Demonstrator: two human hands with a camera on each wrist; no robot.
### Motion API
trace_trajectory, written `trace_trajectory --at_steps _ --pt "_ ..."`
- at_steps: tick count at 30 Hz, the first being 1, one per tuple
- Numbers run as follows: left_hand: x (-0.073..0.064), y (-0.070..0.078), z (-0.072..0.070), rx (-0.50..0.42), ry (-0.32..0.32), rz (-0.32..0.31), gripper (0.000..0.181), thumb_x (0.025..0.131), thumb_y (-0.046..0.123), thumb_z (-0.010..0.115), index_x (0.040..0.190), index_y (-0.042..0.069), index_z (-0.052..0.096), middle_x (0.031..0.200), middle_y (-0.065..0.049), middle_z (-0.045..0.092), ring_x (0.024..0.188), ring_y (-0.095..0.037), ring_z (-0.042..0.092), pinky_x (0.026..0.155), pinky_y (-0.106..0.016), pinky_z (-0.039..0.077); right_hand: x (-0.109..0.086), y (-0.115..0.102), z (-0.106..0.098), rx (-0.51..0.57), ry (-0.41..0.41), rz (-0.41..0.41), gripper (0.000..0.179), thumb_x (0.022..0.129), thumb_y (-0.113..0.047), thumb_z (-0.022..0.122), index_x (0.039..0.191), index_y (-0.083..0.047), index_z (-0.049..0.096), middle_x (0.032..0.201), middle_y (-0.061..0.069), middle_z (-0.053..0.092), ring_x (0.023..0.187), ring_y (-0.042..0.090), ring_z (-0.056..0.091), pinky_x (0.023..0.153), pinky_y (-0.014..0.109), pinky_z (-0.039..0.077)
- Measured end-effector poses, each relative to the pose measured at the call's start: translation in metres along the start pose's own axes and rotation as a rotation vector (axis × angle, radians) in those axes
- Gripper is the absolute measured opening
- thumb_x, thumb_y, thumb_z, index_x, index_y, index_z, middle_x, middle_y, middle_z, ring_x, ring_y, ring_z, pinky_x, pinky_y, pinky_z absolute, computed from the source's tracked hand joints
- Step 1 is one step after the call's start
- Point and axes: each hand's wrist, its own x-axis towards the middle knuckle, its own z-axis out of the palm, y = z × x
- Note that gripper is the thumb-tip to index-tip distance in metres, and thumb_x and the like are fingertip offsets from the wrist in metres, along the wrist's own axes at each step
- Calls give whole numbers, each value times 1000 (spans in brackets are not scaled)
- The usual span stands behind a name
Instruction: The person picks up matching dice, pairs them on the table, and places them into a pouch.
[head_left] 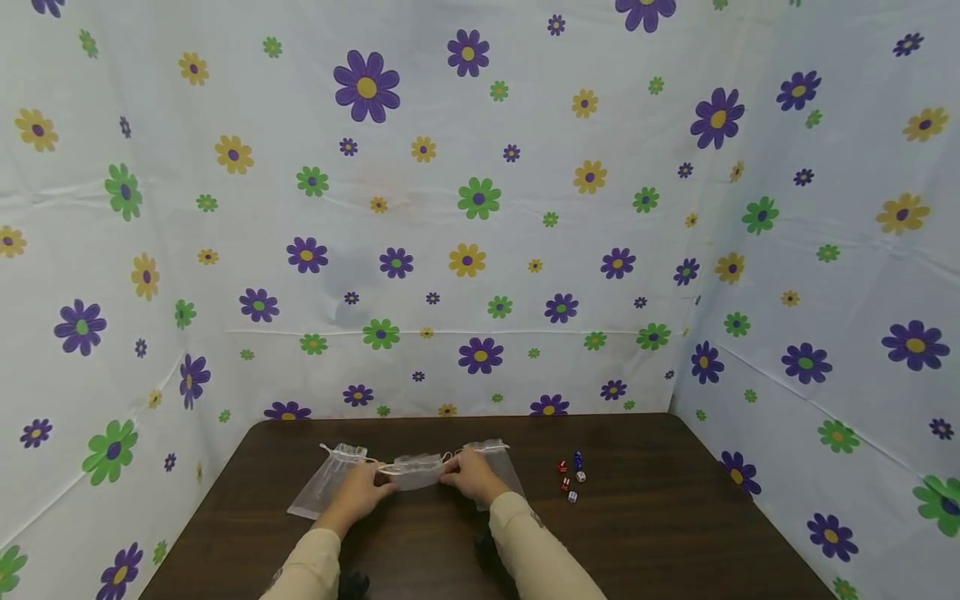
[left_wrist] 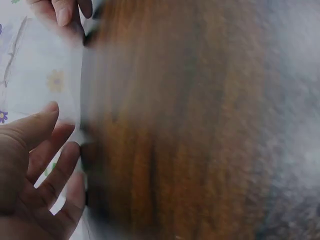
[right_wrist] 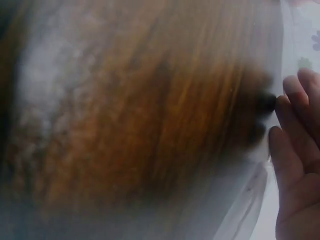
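From here I see cream sleeves [head_left: 551,554] over a dark tabletop [head_left: 660,508]. L hand [head_left: 360,493] & R hand [head_left: 474,477] pinch opp. ends of a sheer middle bag [head_left: 416,473], nr centre of far edge. Left bag [head_left: 318,493] lies twd far L corner; right bag [head_left: 504,461], partly hidden by R hand. Dice [head_left: 581,477] (red, blue, white) sit twd far R corner.

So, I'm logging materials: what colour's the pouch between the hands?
A sheer, whitish pouch, clearest in the head view.

Three sheer drawstring pouches [head_left: 322,487], two red dice [head_left: 566,483], two white dice [head_left: 572,497], blue dice [head_left: 578,461] apparently two, two bare hands [head_left: 360,492], one wood-grain tabletop [head_left: 645,533]
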Motion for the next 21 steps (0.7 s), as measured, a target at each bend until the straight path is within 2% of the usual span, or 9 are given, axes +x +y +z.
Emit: trace_trajectory --at_steps 2,4,7,10,16,21 --pt "-1 -2 1 -22 -17 -21 11 86 13 81 84 14 70 86 1 68 82 -19 63 80 -46 52 -1 -3 0 34 -36 52 9 91 -10 76 93 -2 80 94 6 76 105 32 68 93 40 54" --pt "-2 -3 1 -36 -13 -33 9 87 13 80 84 13 71 88 1 68 84 -20 63 83 -48 52 -2 -3 0 34 -55 51 10 92 -9 75 95 -1 80 97 8 76 95 26 70 82 35 57" --pt "-3 -5 3 -35 -2 -33 6 88 15 79 85 13 73 90 0 71 88 -24 66 87 -50 51 -4 -6 -2 37 -66 49 10 93 -9 73 97 -1 79 105 10 76 101 25 70 85 33 56" --pt "-4 -7 5 -30 9 -29 6 88 15 79 85 12 75 91 -2 73 90 -27 67 88 -51 51 -6 -7 -2 55 -72 53 10 94 -8 72 97 -1 79 109 11 75 106 30 68 89 36 55" --pt "-6 -9 8 -52 18 -13 7 85 13 80 83 9 76 87 -3 73 87 -26 68 86 -48 52 -7 -7 -1 64 -59 106 10 92 -9 75 95 -1 80 106 11 76 107 31 68 91 39 55" --pt "-9 -12 9 -48 32 -19 6 85 12 81 82 9 76 85 -2 73 86 -25 68 84 -46 53 -9 -6 3 45 -48 95 9 90 -10 77 94 -2 81 103 10 76 106 30 69 89 36 56"
